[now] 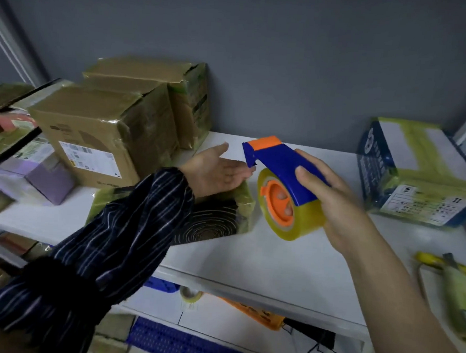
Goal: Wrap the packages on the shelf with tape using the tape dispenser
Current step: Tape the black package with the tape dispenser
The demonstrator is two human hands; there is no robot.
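Now the right hand (331, 198) grasps the tape dispenser (281, 163), with the fingers curled around its blue handle and the thumb on the near side. It holds the dispenser in the air above the white shelf (275, 260). The yellowish tape roll (302, 221) sits on the orange hub, and the orange cutting end points to the left.

The left hand (216, 170) is released, palm up and fingers straight, and it holds nothing. Its fingertips are just beside the front end of the dispenser. This hand comes out of a dark striped sleeve (113, 245) and is over the back edge of a black package (210, 224) with a pattern of circles — I cannot tell if it touches the package. The package lies on the shelf, partly under the arm, and yellowish tape covers its sides.

At the left stand a brown cardboard box (92, 140) and a taller box (155, 89) behind it, with a purple box (54, 181) in front. At the right is a blue box (406, 170) wrapped in tape — well apart from the hands.
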